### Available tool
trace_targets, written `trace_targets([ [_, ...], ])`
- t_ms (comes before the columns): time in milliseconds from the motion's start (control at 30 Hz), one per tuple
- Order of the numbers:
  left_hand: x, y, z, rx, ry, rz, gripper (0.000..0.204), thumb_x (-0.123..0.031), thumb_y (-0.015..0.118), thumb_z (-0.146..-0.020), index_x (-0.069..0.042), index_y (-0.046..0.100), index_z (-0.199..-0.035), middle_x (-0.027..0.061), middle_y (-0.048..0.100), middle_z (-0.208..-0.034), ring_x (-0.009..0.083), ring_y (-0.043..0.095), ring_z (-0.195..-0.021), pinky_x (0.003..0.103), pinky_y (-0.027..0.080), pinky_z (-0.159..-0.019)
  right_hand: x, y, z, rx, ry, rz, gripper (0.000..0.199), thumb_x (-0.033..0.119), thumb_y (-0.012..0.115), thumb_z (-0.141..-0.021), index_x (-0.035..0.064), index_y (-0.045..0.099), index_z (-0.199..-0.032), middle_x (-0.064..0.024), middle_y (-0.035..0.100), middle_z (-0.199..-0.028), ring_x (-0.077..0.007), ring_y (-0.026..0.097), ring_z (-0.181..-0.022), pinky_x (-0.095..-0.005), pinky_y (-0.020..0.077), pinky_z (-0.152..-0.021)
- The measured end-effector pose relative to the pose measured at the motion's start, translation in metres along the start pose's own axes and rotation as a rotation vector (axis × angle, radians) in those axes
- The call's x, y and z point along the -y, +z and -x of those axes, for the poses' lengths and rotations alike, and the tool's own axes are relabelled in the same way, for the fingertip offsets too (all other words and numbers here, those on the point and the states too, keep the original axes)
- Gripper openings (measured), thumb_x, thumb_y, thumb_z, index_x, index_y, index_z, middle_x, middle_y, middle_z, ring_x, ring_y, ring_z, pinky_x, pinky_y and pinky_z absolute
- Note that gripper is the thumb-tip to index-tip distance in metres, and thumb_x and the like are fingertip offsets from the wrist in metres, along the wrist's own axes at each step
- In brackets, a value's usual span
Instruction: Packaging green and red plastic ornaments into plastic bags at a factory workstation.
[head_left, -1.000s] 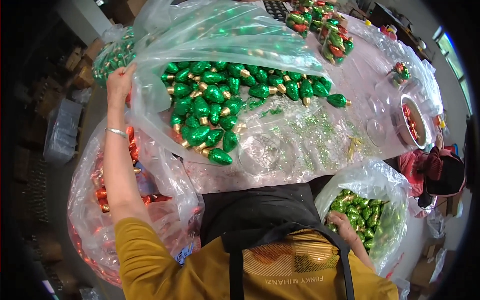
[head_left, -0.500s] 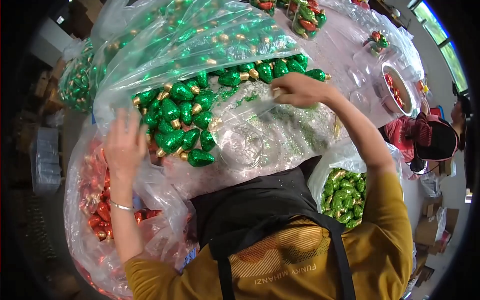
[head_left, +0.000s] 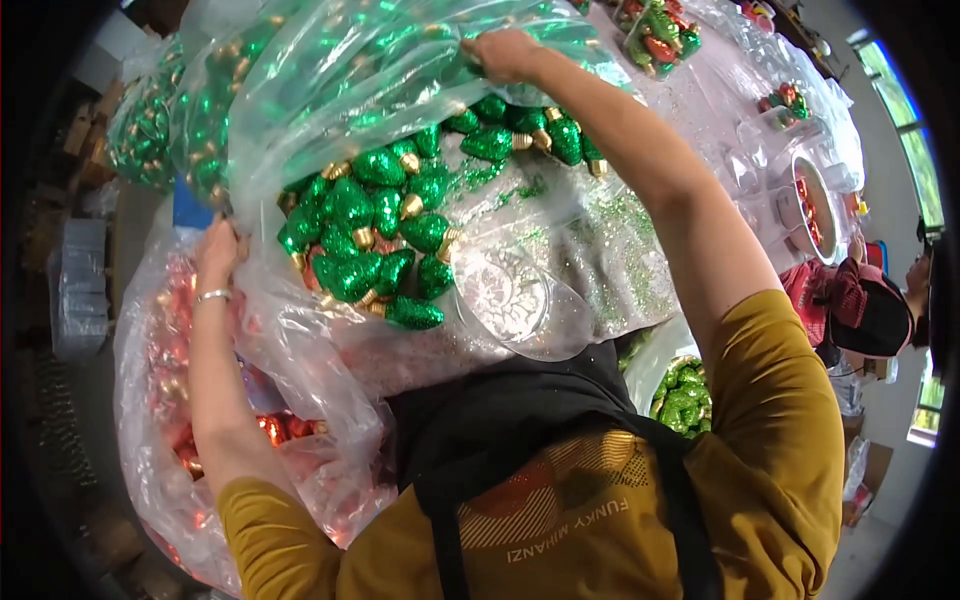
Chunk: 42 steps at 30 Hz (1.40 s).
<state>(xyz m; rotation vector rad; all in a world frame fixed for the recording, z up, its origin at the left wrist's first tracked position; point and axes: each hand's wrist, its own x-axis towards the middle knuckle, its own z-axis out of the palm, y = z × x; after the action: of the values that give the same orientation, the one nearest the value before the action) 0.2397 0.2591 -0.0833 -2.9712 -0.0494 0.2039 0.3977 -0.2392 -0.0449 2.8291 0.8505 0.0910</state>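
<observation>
A large clear plastic bag point(head_left: 330, 90) full of glittery green bulb ornaments lies across the far side of the table, its mouth towards me. My right hand point(head_left: 505, 55) reaches over it, fingers closed on the plastic film. At the bag's left edge my left hand point(head_left: 220, 245) is closed, apparently pinching the film. Green bulb ornaments point(head_left: 350, 210) with gold screw-shaped caps spill from the mouth onto the table. Next to them a clear plastic container point(head_left: 515, 300) lies near the table's front edge.
To my left stands a clear bag of red ornaments point(head_left: 275, 430); to my right, a bag of lighter green ones point(head_left: 685, 395). Green glitter covers part of the tabletop point(head_left: 600, 230). Filled clear containers point(head_left: 660, 40) and a white tub point(head_left: 808, 210) stand beyond. A person point(head_left: 860, 290) sits at right.
My right hand has moved from the spilled bulbs up and left onto the bag. My left hand has gone from spread to closed, by the bag's left edge. The clear container has shifted right.
</observation>
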Motion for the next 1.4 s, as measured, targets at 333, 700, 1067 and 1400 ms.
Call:
trace_targets([
  [333,-0.118,-0.152,0.121,-0.516,-0.180,1.084,0.027,-0.024,0.070,-0.082,-0.001,0.063,-0.093,0.0113,0.064,-0.094,0.0204,0.060,-0.083,0.034,0.047,-0.080,0.081,0.010,0.091,-0.018,-0.061,-0.053,0.024,0.012,0.054,-0.081,0.0039,0.059,-0.103,-0.0150,0.066,-0.089,-0.0297,0.065,-0.082,-0.0405,0.0529,-0.075],
  [700,-0.315,-0.129,0.175,-0.597,1.039,1.043,0.039,-0.040,0.072,-0.077,-0.004,0.057,-0.075,0.0082,0.058,-0.077,0.0254,0.055,-0.070,0.032,0.045,-0.062,0.047,0.004,0.150,-0.148,0.096,-0.582,0.038,0.026,0.058,-0.085,0.0042,0.055,-0.116,-0.0184,0.066,-0.094,-0.0264,0.067,-0.082,-0.0393,0.0530,-0.072],
  [1067,-0.314,-0.136,0.211,-0.520,0.821,0.956,0.033,-0.028,0.070,-0.080,-0.001,0.060,-0.096,0.0124,0.062,-0.087,0.0268,0.060,-0.080,0.034,0.048,-0.074,0.080,-0.086,0.245,-0.371,-0.255,-2.455,0.082,0.068,0.022,-0.090,0.0003,0.038,-0.134,-0.0259,0.058,-0.112,-0.0241,0.063,-0.077,-0.0304,0.0543,-0.066],
  [1400,-0.336,-0.150,0.257,-0.021,0.566,2.001,0.066,-0.017,0.077,-0.074,0.002,0.042,-0.126,0.0160,0.060,-0.098,0.0243,0.062,-0.085,0.031,0.051,-0.074,0.149,-0.139,0.281,-0.663,-0.286,-1.881,0.060,0.042,0.056,-0.090,-0.0037,0.045,-0.128,-0.0210,0.057,-0.114,-0.0242,0.062,-0.083,-0.0305,0.0532,-0.072],
])
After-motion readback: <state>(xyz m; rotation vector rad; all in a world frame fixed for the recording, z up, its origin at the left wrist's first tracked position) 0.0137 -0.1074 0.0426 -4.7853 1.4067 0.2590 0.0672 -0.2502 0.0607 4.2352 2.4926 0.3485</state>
